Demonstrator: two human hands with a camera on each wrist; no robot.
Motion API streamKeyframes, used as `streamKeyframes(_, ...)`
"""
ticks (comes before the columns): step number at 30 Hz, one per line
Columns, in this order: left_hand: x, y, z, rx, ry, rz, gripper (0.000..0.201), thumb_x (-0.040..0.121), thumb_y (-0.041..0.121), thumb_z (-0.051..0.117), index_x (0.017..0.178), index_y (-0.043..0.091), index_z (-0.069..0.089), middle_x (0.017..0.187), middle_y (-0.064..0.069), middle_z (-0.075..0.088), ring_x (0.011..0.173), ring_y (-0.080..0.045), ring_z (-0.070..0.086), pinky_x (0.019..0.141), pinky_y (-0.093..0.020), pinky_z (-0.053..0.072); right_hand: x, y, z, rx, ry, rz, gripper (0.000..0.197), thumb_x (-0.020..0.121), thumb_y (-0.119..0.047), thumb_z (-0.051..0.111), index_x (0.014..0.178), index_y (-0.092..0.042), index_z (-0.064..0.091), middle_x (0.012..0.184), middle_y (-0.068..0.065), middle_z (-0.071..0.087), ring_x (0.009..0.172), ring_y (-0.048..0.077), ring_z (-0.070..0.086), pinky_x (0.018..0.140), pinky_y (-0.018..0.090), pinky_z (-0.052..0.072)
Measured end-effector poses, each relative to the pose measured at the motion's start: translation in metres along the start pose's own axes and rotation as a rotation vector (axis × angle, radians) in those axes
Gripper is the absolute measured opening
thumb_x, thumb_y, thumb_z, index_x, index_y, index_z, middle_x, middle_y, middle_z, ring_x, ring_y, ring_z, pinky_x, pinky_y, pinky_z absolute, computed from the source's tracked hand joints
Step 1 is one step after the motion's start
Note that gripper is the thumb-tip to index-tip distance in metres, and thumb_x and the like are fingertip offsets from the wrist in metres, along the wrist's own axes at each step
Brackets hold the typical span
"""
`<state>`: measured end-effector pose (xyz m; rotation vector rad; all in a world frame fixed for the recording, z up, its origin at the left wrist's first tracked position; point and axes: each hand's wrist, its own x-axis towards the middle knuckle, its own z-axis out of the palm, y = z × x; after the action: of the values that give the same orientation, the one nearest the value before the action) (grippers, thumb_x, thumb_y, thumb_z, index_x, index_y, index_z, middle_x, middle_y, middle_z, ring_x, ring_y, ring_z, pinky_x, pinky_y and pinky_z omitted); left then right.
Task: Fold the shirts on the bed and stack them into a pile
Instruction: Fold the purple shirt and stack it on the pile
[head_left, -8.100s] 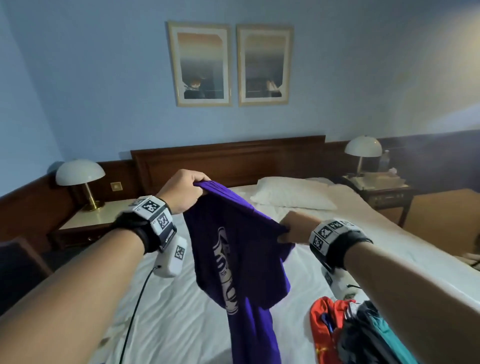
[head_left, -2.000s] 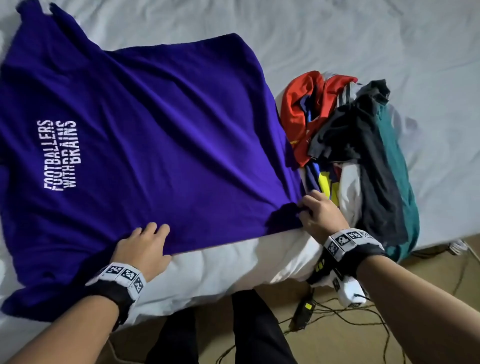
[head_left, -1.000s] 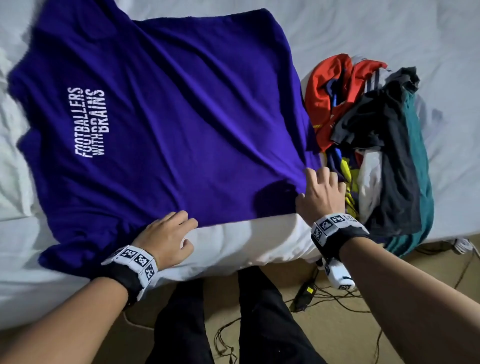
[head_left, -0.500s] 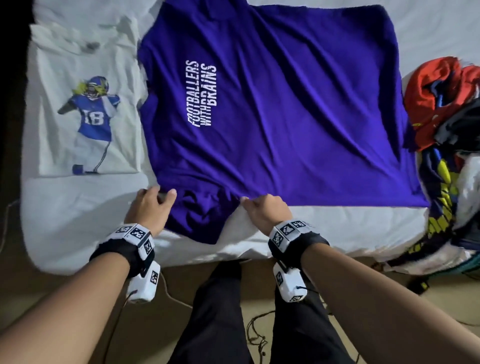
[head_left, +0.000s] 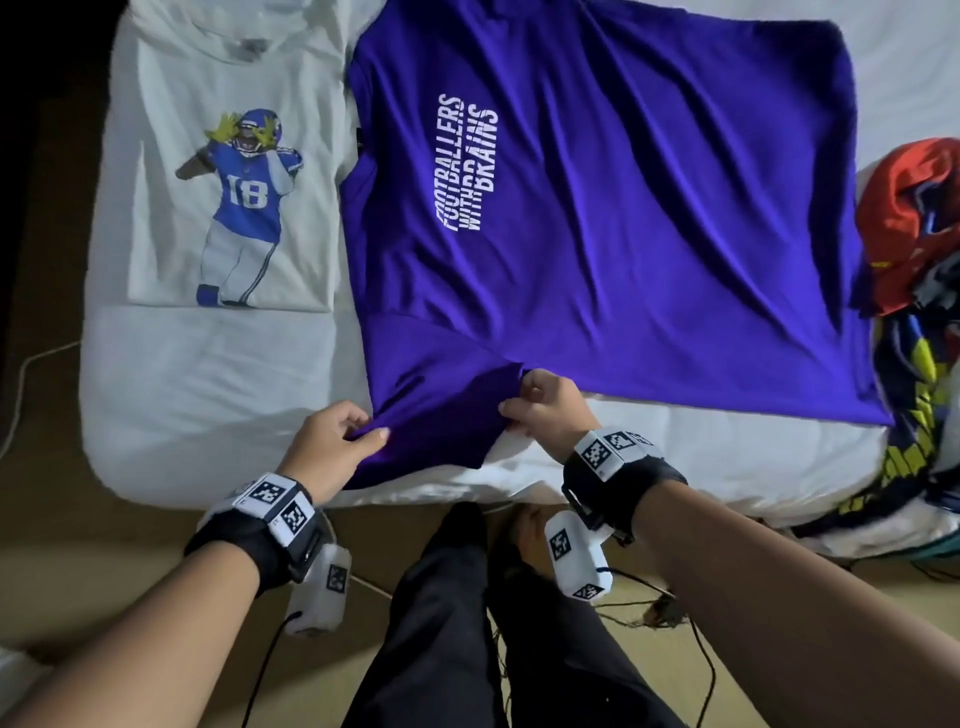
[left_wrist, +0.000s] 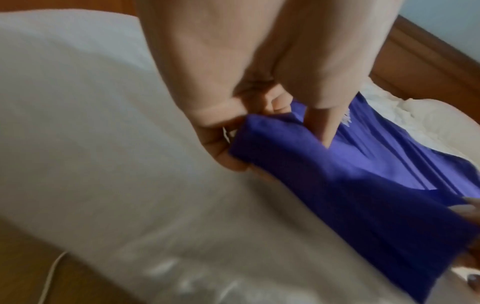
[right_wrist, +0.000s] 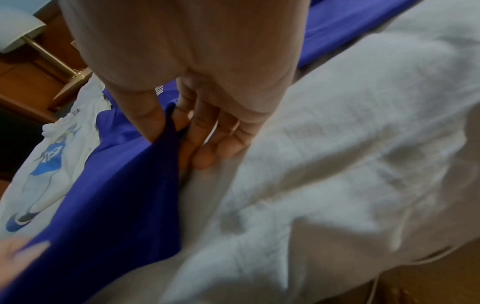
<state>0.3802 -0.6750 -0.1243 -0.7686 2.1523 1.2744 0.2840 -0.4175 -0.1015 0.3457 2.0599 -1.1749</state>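
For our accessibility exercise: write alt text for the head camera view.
Both hands, left hand and right hand, pinch the near sleeve of a purple cotton T-shirt spread on a white bed, between a folded white football-print T-shirt and a heap of unfolded colourful shirts.

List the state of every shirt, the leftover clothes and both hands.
purple shirt: spread flat on the bed, print up, near sleeve lifted
white shirt: folded, lying left of the purple one
heap of clothes: crumpled, unfolded, at the right edge
left hand: pinches the sleeve's left edge
right hand: pinches the sleeve's right edge
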Motion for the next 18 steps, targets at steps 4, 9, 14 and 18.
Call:
streamKeyframes(4, -0.014, -0.028, 0.000, 0.064, -0.098, -0.112, 0.022, 0.080, 0.010, 0.081, 0.079, 0.009, 0.059, 0.050, 0.003, 0.059, 0.047, -0.013, 0.049, 0.056, -0.029, 0.037, -0.011, 0.006, 0.014, 0.109, -0.045, 0.073, 0.022, 0.083, -0.004, 0.073, 0.076, -0.010, 0.053, 0.062, 0.004, 0.059, 0.042, 0.005, 0.053, 0.046, 0.019, 0.043)
streamKeyframes(9, -0.015, 0.000, -0.003, -0.034, 0.023, -0.127, 0.055, 0.087, 0.051, 0.069, 0.075, -0.001, 0.055, 0.059, -0.009, 0.054, 0.054, -0.023, 0.052, 0.055, -0.029, 0.040, -0.018, 0.021, 0.027, 0.060, -0.069, 0.034, 0.019, 0.084, -0.010, 0.074, 0.072, -0.013, 0.060, 0.062, 0.000, 0.061, 0.046, 0.006, 0.057, 0.048, 0.021, 0.045)
streamKeyframes(14, 0.017, 0.027, -0.004, -0.115, 0.207, -0.018, 0.077, 0.067, 0.078, 0.050, 0.068, 0.001, 0.049, 0.064, -0.014, 0.057, 0.064, -0.037, 0.057, 0.069, -0.048, 0.053, -0.018, 0.027, 0.025, -0.003, -0.049, -0.006, 0.015, 0.086, -0.014, 0.072, 0.075, -0.014, 0.062, 0.063, -0.005, 0.061, 0.043, -0.003, 0.054, 0.048, 0.015, 0.042)
streamKeyframes(18, 0.035, 0.036, -0.006, -0.266, 0.146, -0.070, 0.049, 0.061, 0.059, 0.070, 0.069, 0.012, 0.069, 0.078, -0.012, 0.073, 0.079, -0.032, 0.070, 0.081, -0.049, 0.057, -0.020, 0.025, 0.024, 0.039, -0.081, -0.014, 0.012, 0.087, -0.007, 0.069, 0.084, -0.015, 0.061, 0.074, 0.001, 0.066, 0.046, -0.002, 0.057, 0.048, 0.014, 0.042)
